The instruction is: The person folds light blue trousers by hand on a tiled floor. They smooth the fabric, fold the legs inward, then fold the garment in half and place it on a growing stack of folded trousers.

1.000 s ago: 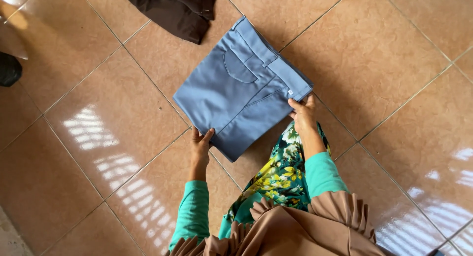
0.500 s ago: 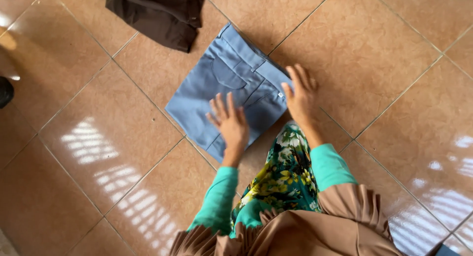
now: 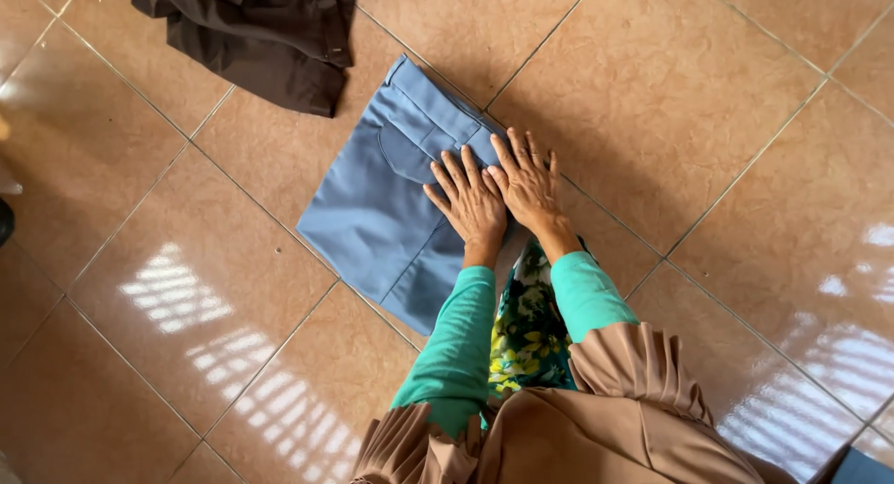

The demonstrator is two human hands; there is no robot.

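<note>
Centrally: folded blue trousers [image 3: 391, 204] on tiled floor [image 3: 708, 102]. Left hand [image 3: 473, 203] and right hand [image 3: 527, 181], side by side, fingers spread flat, pressing the trousers' edge at 3 o'clock. Dark brown garment [image 3: 261, 32] lies at 11 o'clock, just apart.

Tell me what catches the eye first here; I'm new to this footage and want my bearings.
The folded blue trousers lie on the glossy tan tiled floor at the centre, with the left hand and right hand pressed flat, side by side, on their right part. A crumpled dark brown garment lies on the floor at the top left, apart from the trousers.
</note>
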